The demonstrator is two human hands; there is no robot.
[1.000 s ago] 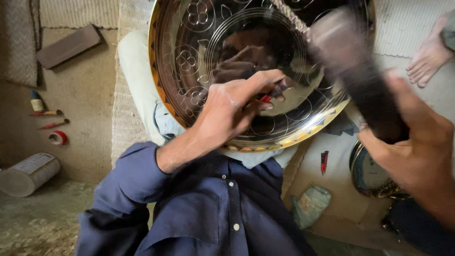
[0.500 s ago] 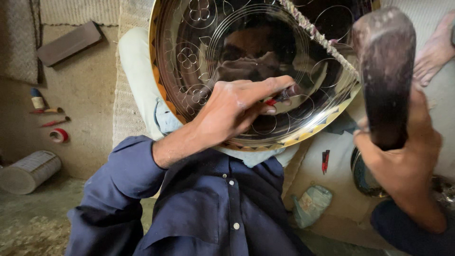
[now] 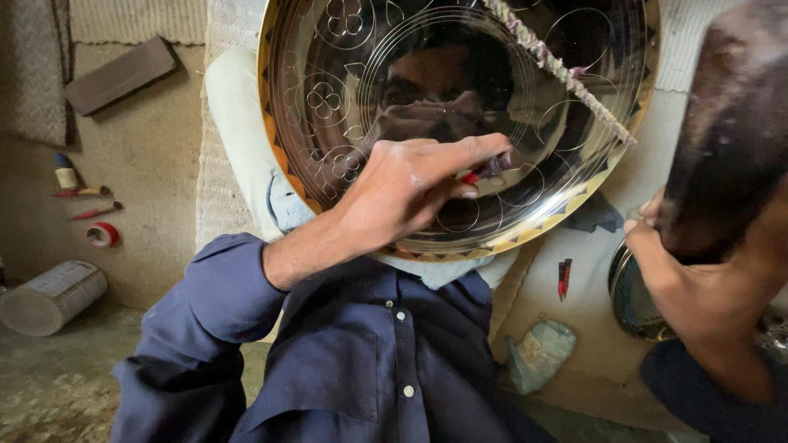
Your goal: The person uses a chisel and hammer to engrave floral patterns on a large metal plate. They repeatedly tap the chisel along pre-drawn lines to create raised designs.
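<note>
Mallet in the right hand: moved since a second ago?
Yes. The right hand has swung the dark mallet from lying tilted across the engraved metal plate out to the plate's right edge, head now upright beside the rim and closer to the camera.

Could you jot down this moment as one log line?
left hand: pinches small red-tipped tool against engraved metal tray | right hand: grips raised dark mallet | tray: propped on lap

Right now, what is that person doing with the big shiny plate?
The person's left hand presses a small red-handled tool against the big shiny metal plate, which already has circles and flowers scratched into it. Their right hand holds a dark hammer raised beside the plate.
</note>
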